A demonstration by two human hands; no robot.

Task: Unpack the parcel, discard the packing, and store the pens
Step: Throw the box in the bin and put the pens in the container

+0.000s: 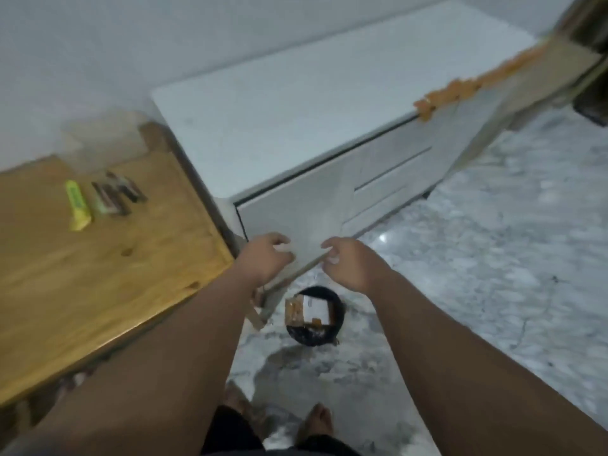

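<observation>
I hold a long, pale, translucent packing sheet (329,225) whose upper edge carries crumpled orange tape (460,88) and runs up to the far right. My left hand (266,255) and my right hand (352,261) each pinch its lower end, above a black bin (339,311) on the floor. The bin holds torn packing with orange tape (299,312). On the wooden table (98,274) to the left lie a yellow highlighter (77,205) and several darker pens (115,195), blurred. A clear plastic container (102,139) stands behind them.
A low white cabinet (296,110) with drawers stands against the wall behind the bin. The floor (493,258) is grey marble. My bare feet (316,419) show at the bottom edge. A dark object (589,103) sits at the far right.
</observation>
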